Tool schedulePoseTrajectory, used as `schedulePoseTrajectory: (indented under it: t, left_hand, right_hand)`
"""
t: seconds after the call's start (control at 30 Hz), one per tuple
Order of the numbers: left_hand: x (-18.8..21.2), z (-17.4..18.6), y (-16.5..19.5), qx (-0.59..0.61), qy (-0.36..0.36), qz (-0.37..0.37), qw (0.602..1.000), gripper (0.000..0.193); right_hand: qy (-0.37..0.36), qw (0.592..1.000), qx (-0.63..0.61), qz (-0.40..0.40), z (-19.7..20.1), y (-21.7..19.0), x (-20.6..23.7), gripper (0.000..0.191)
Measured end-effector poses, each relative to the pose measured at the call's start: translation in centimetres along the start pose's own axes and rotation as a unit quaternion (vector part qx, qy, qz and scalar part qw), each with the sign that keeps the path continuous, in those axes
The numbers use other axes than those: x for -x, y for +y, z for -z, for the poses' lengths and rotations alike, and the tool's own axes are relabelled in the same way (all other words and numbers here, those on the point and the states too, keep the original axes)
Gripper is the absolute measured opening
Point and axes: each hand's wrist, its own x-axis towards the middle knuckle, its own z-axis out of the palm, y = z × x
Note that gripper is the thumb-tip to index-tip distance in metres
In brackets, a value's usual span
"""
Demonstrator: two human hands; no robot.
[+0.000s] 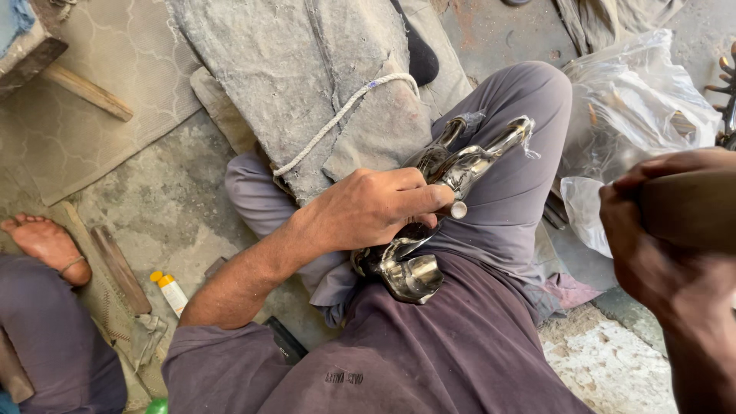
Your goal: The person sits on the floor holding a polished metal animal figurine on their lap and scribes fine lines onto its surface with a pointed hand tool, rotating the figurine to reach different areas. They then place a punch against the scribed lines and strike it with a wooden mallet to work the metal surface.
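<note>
- Right hand (pixel 663 230): blurred, nearest the lens, fingers curled round a dark brown wooden handle (pixel 690 207).
- Left hand (pixel 376 207): clasps a polished, curved metal figure (pixel 429 222) resting on the lap.
- Beyond: coarse grey cloth (pixel 307 69), white rope (pixel 345 115), crinkled plastic bag (pixel 636 107).

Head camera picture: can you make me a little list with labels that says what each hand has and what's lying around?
Left hand: grips a shiny metal figure resting on the lap
Right hand: close to the camera, blurred, wrapped around a dark brown handle
Metal figure: silvery, curved, bits of clear wrap at its tips
Behind it: grey cloth pad tied with white rope
Right side: clear plastic bag
Floor at left: small white and yellow tube, bare foot
</note>
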Motion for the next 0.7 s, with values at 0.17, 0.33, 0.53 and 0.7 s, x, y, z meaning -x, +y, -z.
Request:
schedulePoseTrajectory:
  t: [0.17, 0.33, 0.53, 0.7]
  left_hand:
    - [-0.2, 0.0, 0.0, 0.004, -0.007, 0.001, 1.0, 0.033]
    - [-0.6, 0.5, 0.0, -0.021, -0.027, -0.005, 0.999, 0.031]
    - [-1.2, 0.8, 0.1, 0.001, -0.033, -0.004, 0.999, 0.033]
    - [-1.2, 0.7, -0.3, -0.017, -0.033, -0.016, 0.999, 0.037]
  right_hand:
    - [-0.006, 0.624, 0.72, 0.304, 0.5, -1.2, 1.2, 0.018]
    - [0.002, 0.65, 0.706, 0.281, 0.6, -1.6, 2.3, 0.028]
    - [0.003, 0.711, 0.654, 0.256, 0.5, -1.0, 2.4, 0.037]
    - [-0.025, 0.831, 0.514, 0.212, 3.6, -1.3, 0.4, 0.039]
